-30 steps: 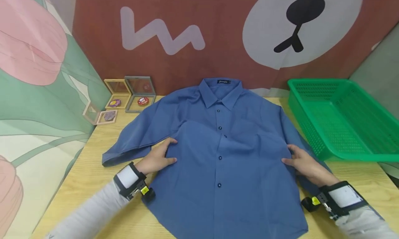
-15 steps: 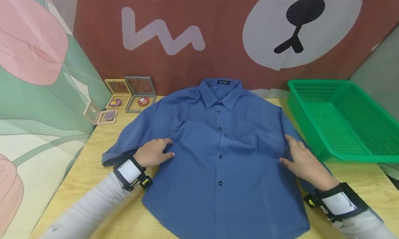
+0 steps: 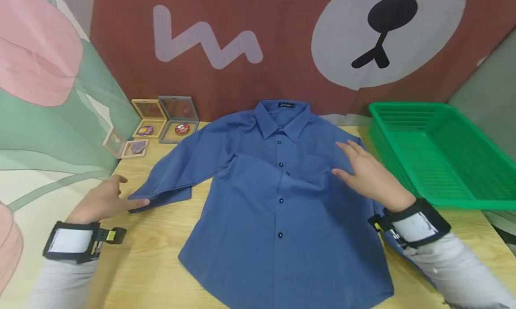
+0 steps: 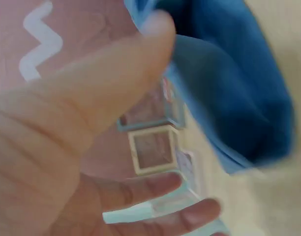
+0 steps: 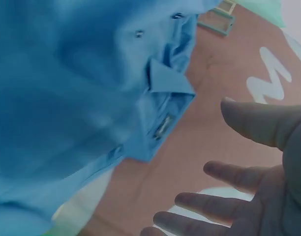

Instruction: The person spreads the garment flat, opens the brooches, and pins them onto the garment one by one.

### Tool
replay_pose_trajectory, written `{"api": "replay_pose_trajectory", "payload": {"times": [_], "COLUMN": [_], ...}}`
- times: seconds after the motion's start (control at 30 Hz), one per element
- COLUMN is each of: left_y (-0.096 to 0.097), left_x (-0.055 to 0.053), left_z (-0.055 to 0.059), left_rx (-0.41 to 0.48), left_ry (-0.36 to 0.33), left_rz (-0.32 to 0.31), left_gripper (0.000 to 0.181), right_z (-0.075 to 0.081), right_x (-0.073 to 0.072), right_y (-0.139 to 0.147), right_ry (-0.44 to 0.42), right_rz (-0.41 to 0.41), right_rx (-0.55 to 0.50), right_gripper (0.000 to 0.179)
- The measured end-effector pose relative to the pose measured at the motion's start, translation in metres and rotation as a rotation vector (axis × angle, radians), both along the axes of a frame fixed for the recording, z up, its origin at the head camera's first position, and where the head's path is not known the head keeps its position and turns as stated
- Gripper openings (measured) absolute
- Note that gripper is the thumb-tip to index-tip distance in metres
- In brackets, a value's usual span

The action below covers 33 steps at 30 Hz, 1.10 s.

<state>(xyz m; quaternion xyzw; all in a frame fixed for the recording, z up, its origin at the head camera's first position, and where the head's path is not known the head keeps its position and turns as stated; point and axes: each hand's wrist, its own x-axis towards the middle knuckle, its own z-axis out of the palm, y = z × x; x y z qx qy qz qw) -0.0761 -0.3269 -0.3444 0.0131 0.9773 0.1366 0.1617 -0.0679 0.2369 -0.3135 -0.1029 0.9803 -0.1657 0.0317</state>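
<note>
A blue button-up shirt point(image 3: 250, 201) lies front up on the wooden table, its collar toward the back wall. One sleeve point(image 3: 173, 179) reaches out to the left; the other is partly hidden under my right arm. My left hand point(image 3: 102, 201) is at the cuff of that left sleeve, thumb and fingers spread apart. In the left wrist view the thumb overlaps the open cuff point(image 4: 239, 98). Over the right chest of the shirt, my right hand point(image 3: 371, 174) hovers with extended fingers and holds nothing. The right wrist view shows its fingers apart from the collar point(image 5: 170, 88).
A green plastic basket point(image 3: 393, 161) stands at the back right, close to the shirt's shoulder. Several small framed cases, one of them a grey case point(image 3: 177, 121), stand at the back left. A brown printed backdrop point(image 3: 282, 76) rises behind the table point(image 3: 149, 264).
My left hand has left the shirt's side and moved left to the cuff. My right hand has lifted off the right side and shifted up and inward over the chest.
</note>
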Motion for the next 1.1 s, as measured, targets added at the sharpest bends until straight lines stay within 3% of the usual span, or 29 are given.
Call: {"api": "replay_pose_trajectory", "payload": {"times": [0.1,0.2,0.4,0.57,0.73,0.87,1.1], "left_y": [-0.014,-0.018,-0.019,-0.018,-0.011,-0.006,-0.007], "left_x": [0.012,0.014,0.017,0.019,0.016,0.012,0.002], "left_z": [-0.004,-0.016,-0.033,-0.035,-0.040,-0.046,-0.053], "left_rx": [0.004,0.022,0.080,0.097,0.140,0.178,0.197], "left_ry": [-0.074,-0.097,-0.048,0.031,0.109,0.158,0.262], "left_rz": [0.006,-0.014,0.015,0.038,0.105,0.147,0.162], "left_gripper": [0.110,0.102,0.081,0.065,0.034,0.035,0.022], "right_z": [0.009,0.013,0.009,-0.004,-0.029,-0.052,-0.072], "right_x": [-0.024,-0.048,-0.099,-0.133,-0.153,-0.163,-0.166], "right_y": [-0.025,-0.049,-0.090,-0.108,-0.118,-0.121,-0.123], "right_ry": [-0.023,-0.077,-0.212,-0.326,-0.422,-0.475,-0.513], "right_rz": [0.020,0.035,0.085,0.095,0.128,0.147,0.015], "right_rx": [-0.015,-0.035,-0.063,-0.014,0.055,0.116,0.202], "right_gripper": [0.073,0.071,0.068,0.068,0.072,0.082,0.092]}}
